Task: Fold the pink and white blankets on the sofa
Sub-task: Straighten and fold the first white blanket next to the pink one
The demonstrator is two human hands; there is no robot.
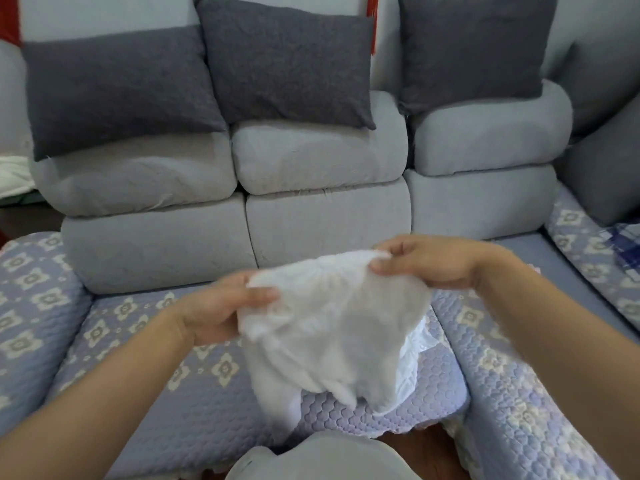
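Observation:
A fluffy white blanket (332,327) hangs bunched in the air over the sofa seat (145,327), which is covered in a blue quilted floral throw. My left hand (221,306) pinches the blanket's upper left edge between thumb and fingers. My right hand (429,261) pinches its upper right edge, a little higher and further back. The lower part of the blanket droops to the seat cushion. Only a small pale pink sliver (535,270) shows behind my right forearm; I cannot tell whether it is the pink blanket.
Three dark grey pillows (287,60) lean on the light grey backrest (322,157). A side section of the sofa runs along the right with a blue checked cloth (623,244) on it. White fabric (14,171) lies at the far left. A grey rounded object (311,459) sits at the bottom edge.

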